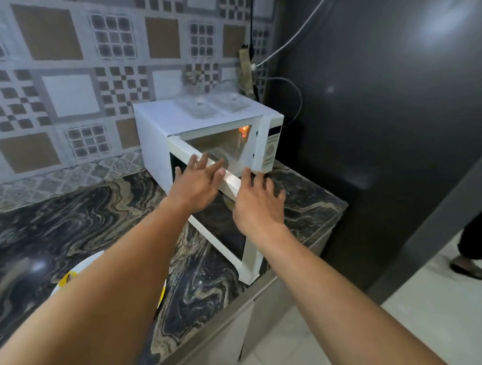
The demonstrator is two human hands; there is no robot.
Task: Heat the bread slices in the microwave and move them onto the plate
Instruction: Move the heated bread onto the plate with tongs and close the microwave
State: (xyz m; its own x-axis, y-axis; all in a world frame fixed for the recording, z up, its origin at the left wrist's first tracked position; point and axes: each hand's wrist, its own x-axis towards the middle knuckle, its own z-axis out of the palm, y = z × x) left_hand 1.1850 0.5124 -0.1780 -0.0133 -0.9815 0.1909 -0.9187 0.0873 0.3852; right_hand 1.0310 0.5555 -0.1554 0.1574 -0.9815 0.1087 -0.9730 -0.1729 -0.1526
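- The microwave [156,125] is a white box that stands on the desk [65,217] against the wall [56,81].
- Its door [251,263] is swung wide open toward the camera. The door has a white frame round a dark window.
- The cavity [226,146] is lit by an orange lamp [244,130] at its upper right. What looks like a round tray lies inside, too blurred to be sure.
- No bread can be made out in the cavity.
- Two clear, glassy pieces [200,105] sit on top of the microwave.
- The plate [77,268] is white with a yellow rim. It lies on the desk at lower left, mostly hidden under the left forearm, so its contents cannot be told.
- The desk is glossy dark stone with swirling tan veins, and the wall has grey, brown and white patterned tiles.
- A dark, shiny panel [400,114] stands to the right. Cables [295,36] hang by the corner.
- The left hand [197,182] is stretched out, fingers straight and spread over the door's upper edge, grasping nothing. Contact with the door cannot be told.
- The right hand [260,206] is released, palm down, fingers spread and slightly bent, just beside the door's edge.
- On the pale floor [415,327], another person's shoe [468,270] shows.
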